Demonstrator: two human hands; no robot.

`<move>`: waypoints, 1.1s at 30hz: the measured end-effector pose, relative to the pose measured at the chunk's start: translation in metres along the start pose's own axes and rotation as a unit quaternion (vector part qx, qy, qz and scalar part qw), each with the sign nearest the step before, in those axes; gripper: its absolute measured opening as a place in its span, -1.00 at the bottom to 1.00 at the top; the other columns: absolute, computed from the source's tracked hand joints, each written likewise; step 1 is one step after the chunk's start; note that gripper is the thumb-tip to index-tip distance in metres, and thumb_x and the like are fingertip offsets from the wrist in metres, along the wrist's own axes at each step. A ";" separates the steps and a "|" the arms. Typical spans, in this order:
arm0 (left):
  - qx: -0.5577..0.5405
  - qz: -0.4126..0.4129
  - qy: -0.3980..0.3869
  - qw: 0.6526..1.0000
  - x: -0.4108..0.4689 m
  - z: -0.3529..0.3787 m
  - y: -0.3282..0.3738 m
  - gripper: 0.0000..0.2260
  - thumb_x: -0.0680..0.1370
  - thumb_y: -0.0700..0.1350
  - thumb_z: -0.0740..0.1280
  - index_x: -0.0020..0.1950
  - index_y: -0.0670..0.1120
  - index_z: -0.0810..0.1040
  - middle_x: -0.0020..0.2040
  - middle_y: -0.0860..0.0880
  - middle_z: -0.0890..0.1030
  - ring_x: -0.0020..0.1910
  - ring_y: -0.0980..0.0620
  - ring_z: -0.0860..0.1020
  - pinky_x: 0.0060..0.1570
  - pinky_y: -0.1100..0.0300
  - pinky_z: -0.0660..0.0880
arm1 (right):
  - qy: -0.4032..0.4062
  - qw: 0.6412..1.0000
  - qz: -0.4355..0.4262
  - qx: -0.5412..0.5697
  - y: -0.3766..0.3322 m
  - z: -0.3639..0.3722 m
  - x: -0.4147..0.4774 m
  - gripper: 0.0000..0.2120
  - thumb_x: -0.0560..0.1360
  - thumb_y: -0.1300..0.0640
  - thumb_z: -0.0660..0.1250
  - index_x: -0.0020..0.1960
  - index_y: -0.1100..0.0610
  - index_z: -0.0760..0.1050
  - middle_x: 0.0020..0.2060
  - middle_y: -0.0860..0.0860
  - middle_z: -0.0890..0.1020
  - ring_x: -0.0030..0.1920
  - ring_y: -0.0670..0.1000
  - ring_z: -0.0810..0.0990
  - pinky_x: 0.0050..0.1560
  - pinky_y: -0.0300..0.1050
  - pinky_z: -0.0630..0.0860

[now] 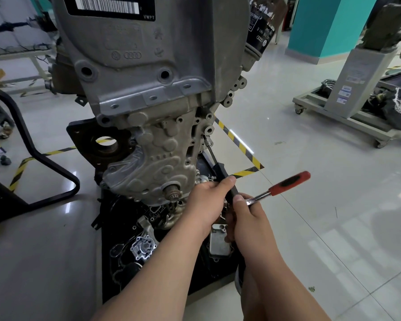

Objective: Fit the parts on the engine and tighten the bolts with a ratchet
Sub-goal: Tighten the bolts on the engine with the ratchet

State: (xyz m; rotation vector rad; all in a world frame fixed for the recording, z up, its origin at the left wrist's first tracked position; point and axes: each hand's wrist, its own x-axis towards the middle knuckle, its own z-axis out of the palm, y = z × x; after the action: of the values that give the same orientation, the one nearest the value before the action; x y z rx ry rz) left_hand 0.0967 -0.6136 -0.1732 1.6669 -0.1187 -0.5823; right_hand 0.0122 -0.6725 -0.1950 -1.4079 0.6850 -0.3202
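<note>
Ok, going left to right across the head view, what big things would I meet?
The black chair frame → engine → ratchet's red handle → grey wheeled stand.

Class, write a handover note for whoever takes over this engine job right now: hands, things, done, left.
Left hand grips the black sleeve of the extension bar. Right hand holds the ratchet at its head. The bar's tip sits against the right edge of the engine. Done: tool engaged. Left: tighten; tightness cannot be told. Loose castings on the base below await fitting.
</note>
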 end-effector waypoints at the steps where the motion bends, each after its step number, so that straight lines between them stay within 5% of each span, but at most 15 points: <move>1: 0.002 0.002 0.000 1.000 0.000 0.000 0.000 -0.67 0.48 0.18 0.38 -0.28 -0.06 0.50 -0.56 0.12 0.34 -0.61 0.14 0.30 -0.55 0.29 0.23 | -0.008 1.000 0.018 0.020 -0.001 -0.001 0.000 -0.76 0.61 -0.07 0.12 -0.07 0.02 0.49 -0.44 -0.07 0.54 -0.46 -0.05 0.47 -0.29 -0.01 0.47; 4: -0.020 0.000 -0.010 1.000 0.000 0.000 -0.001 -0.67 0.47 0.17 0.40 -0.34 -0.05 0.55 -0.51 0.02 0.44 -0.60 0.07 0.36 -0.55 0.30 0.26 | -0.051 0.991 0.067 0.105 -0.006 -0.002 0.000 -0.61 0.62 -0.10 0.11 -0.24 0.10 0.49 -0.46 0.06 0.51 -0.56 0.02 0.38 -0.35 -0.02 0.43; 7: -0.053 -0.011 -0.027 0.998 -0.001 0.001 0.000 -0.65 0.48 0.13 0.41 -0.19 -0.18 0.58 -0.44 -0.13 0.47 -0.63 0.00 0.36 -0.56 0.31 0.29 | -0.106 0.958 0.125 0.234 -0.010 -0.003 0.000 -0.58 0.66 -0.08 0.08 -0.19 0.17 0.48 -0.46 0.08 0.45 -0.58 0.01 0.29 -0.50 -0.10 0.40; 11: -0.060 -0.016 -0.030 0.998 -0.001 0.002 0.000 -0.65 0.49 0.11 0.40 -0.14 -0.19 0.55 -0.56 -0.01 0.41 -0.69 -0.01 0.34 -0.60 0.34 0.27 | -0.149 0.940 0.158 0.262 -0.010 -0.006 0.001 -0.55 0.66 -0.11 0.04 -0.12 0.21 0.47 -0.46 0.07 0.43 -0.56 -0.01 0.27 -0.49 -0.12 0.41; 19: -0.052 -0.010 -0.006 0.999 0.002 0.001 -0.004 -0.71 0.46 0.12 0.41 -0.37 -0.02 0.57 -0.43 -0.07 0.56 -0.66 0.06 0.40 -0.59 0.31 0.28 | -0.117 0.966 0.121 0.195 -0.009 -0.002 0.001 -0.59 0.67 -0.07 0.05 -0.16 0.19 0.45 -0.48 0.08 0.46 -0.57 0.01 0.32 -0.50 -0.13 0.40; 24: -0.052 -0.007 0.008 0.999 0.003 0.004 -0.003 -0.73 0.47 0.08 0.42 -0.29 -0.09 0.55 -0.56 0.03 0.38 -0.67 0.08 0.30 -0.60 0.37 0.22 | -0.072 0.991 0.074 0.085 -0.005 -0.003 0.001 -0.56 0.63 -0.10 0.09 -0.25 0.14 0.49 -0.45 0.09 0.53 -0.55 0.03 0.39 -0.36 -0.04 0.40; 29: -0.039 0.001 0.012 0.999 0.004 0.005 -0.003 -0.70 0.49 0.07 0.41 -0.24 -0.14 0.50 -0.51 0.01 0.32 -0.60 0.07 0.27 -0.59 0.36 0.20 | -0.029 0.999 0.015 0.003 -0.003 -0.003 0.000 -0.66 0.62 -0.10 0.11 -0.14 0.11 0.45 -0.43 0.00 0.60 -0.50 -0.02 0.48 -0.37 -0.07 0.45; 33: -0.052 -0.009 0.007 0.999 0.001 0.005 -0.001 -0.73 0.49 0.06 0.42 -0.24 -0.14 0.60 -0.46 0.00 0.48 -0.56 0.09 0.40 -0.57 0.36 0.30 | 0.005 0.996 -0.056 -0.064 0.000 -0.001 -0.002 -0.87 0.61 -0.04 0.16 0.14 -0.16 0.40 -0.19 -0.11 0.65 -0.22 -0.14 0.62 -0.16 -0.10 0.53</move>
State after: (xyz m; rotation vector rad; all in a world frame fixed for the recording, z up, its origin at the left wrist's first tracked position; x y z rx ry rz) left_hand 0.0955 -0.6186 -0.1746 1.5717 -0.0622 -0.5797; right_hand 0.0100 -0.6723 -0.1946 -1.5718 0.6445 -0.3763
